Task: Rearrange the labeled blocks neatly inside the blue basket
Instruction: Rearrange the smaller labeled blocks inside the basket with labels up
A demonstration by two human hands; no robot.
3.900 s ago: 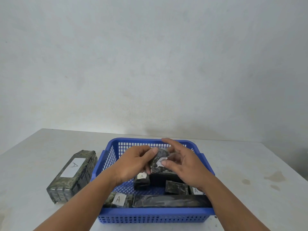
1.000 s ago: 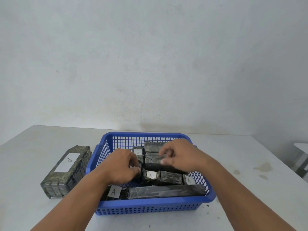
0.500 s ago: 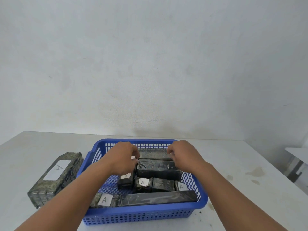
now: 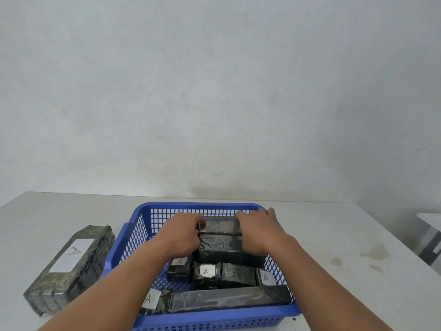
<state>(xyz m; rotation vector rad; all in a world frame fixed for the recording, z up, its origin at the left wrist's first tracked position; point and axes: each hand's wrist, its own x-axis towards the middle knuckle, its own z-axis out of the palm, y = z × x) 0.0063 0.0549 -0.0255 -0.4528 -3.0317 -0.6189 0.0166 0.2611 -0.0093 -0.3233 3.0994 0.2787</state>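
Observation:
The blue basket (image 4: 140, 225) stands on the table in front of me and holds several dark wrapped blocks with white "A" labels. My left hand (image 4: 180, 235) and my right hand (image 4: 259, 231) clasp the two ends of a long dark block (image 4: 220, 246) in the basket's far half. Another long block (image 4: 220, 225) lies just behind it against the far wall. Small labeled blocks (image 4: 206, 273) sit in a row in the middle. A long block (image 4: 229, 298) lies along the near wall. My arms hide part of the basket's left side.
A large camouflage-wrapped block (image 4: 71, 263) with an "A" label lies on the white table (image 4: 346, 235) left of the basket. Stains mark the table at the right (image 4: 374, 253). A grey wall rises behind, and a pale object shows at the right edge (image 4: 429, 240).
Both hands moved from fiddling with small blocks in the middle to the far half of the basket and now grip the ends of a long block there.

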